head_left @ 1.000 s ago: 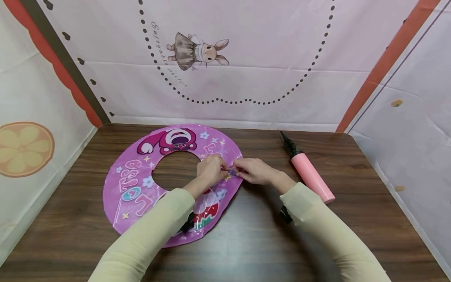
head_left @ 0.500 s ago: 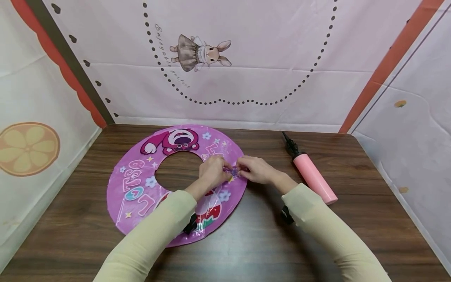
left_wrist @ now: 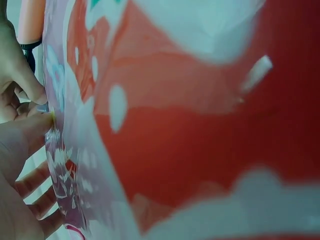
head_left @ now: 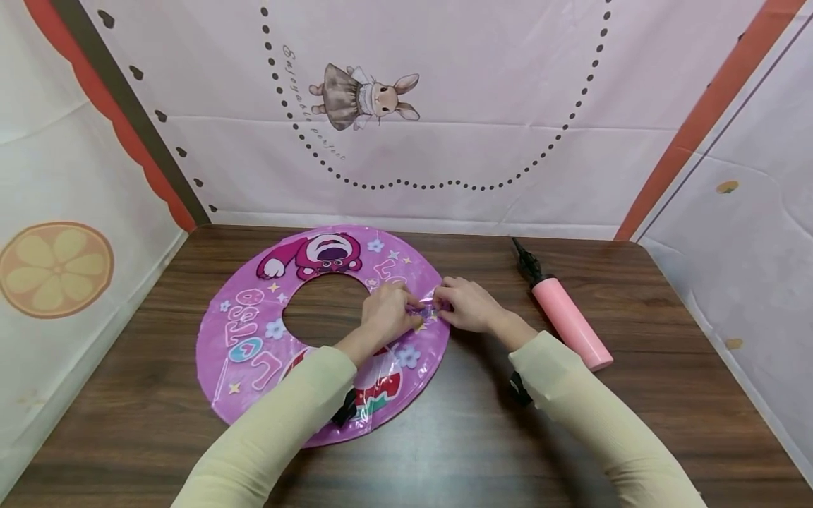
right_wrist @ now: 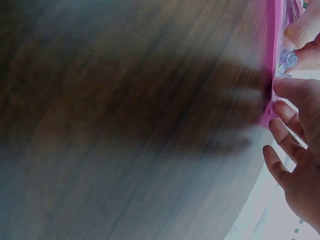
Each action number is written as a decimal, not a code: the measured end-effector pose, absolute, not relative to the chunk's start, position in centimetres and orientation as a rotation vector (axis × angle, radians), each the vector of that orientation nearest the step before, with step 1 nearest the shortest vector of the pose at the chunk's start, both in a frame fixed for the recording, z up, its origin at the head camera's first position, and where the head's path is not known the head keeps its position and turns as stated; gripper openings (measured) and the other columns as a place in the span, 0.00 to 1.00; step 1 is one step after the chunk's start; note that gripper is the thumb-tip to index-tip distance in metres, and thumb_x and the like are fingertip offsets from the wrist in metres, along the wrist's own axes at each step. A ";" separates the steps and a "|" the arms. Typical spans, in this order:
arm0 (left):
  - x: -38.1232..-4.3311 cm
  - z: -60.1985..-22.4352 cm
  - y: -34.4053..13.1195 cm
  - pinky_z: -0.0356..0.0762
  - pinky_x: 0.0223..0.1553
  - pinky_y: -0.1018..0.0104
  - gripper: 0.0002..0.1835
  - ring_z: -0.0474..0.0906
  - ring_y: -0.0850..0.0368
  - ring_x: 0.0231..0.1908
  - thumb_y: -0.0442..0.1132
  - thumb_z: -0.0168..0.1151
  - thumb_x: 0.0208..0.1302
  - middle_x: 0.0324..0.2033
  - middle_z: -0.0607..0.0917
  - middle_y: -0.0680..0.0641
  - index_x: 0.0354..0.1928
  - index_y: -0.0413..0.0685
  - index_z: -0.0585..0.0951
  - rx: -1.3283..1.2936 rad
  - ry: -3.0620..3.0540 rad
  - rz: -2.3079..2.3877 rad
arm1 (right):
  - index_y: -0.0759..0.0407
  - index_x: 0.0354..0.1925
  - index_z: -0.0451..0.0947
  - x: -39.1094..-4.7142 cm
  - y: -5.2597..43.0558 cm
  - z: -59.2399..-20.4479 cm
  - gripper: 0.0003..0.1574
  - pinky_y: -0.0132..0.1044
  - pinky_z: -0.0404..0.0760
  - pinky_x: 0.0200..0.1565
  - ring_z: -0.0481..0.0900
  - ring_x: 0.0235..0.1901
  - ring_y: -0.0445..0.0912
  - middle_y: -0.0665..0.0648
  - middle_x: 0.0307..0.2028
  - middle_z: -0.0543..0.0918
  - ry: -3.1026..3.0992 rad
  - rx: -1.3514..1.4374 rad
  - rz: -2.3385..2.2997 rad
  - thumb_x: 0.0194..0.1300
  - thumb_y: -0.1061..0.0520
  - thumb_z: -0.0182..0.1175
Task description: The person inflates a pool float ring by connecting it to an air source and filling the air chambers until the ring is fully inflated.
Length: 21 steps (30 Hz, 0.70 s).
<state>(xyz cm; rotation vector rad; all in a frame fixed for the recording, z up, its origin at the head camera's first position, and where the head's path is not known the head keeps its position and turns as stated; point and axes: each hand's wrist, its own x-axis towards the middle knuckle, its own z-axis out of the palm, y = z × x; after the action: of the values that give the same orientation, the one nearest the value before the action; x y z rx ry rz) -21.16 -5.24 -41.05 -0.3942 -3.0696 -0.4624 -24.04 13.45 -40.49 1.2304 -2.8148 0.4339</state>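
A purple inflatable swim ring (head_left: 231, 353) with a pink bear, letters and strawberries lies puffed up on the table. My left hand (head_left: 386, 310) reaches over its right side, with thumb and fingertips pinching the small clear valve (right_wrist: 288, 59). From the other side, my right hand (head_left: 470, 305) has thumb and curled fingertips at the base of the same valve; its other fingers (right_wrist: 282, 137) are spread beside the ring's edge. In the left wrist view the fingertips of both hands meet at the valve, which they partly hide. Strawberry print fills most of that view.
A pink hand pump (head_left: 571, 323) with a black nozzle (head_left: 527, 261) lies on the brown wooden table (head_left: 483, 437), right of the ring. Printed cloth walls (head_left: 483, 85) stand behind the table and at both sides.
The right hand's fingertips have drawn slightly apart from the left hand's, and the left fingers have shifted a little at the valve. The whole view has drifted slightly right; the pump lies as before.
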 end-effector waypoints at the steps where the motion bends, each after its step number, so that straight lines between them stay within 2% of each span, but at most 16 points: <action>1: -21.1 -41.0 -5.2 0.75 0.35 0.59 0.13 0.73 0.55 0.40 0.53 0.70 0.47 0.36 0.77 0.56 0.39 0.69 0.85 -0.391 -3.066 -0.463 | 0.52 0.28 0.75 -24.0 13.4 -40.5 0.07 0.34 0.71 0.29 0.70 0.30 0.43 0.50 0.30 0.72 -2.818 1.225 0.424 0.53 0.57 0.65; 16: -21.1 -41.0 -5.1 0.75 0.37 0.60 0.12 0.74 0.56 0.40 0.51 0.69 0.48 0.37 0.78 0.57 0.38 0.65 0.86 -0.426 -3.061 -0.456 | 0.53 0.32 0.78 -23.3 13.9 -39.8 0.04 0.37 0.74 0.34 0.71 0.32 0.44 0.52 0.32 0.76 -2.841 1.233 0.406 0.56 0.55 0.63; 21: -21.1 -41.0 -5.1 0.75 0.37 0.60 0.12 0.74 0.57 0.40 0.50 0.69 0.49 0.38 0.79 0.57 0.39 0.63 0.86 -0.458 -3.055 -0.466 | 0.55 0.38 0.80 -22.9 14.4 -39.2 0.09 0.40 0.78 0.39 0.75 0.35 0.46 0.54 0.36 0.78 -2.850 1.238 0.450 0.58 0.55 0.63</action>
<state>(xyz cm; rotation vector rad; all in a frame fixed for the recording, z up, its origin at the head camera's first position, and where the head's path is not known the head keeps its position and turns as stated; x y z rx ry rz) -21.13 -5.11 -41.04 -0.4583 -3.0553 -0.4662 -22.89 14.43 -39.23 1.2383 -2.8498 0.4499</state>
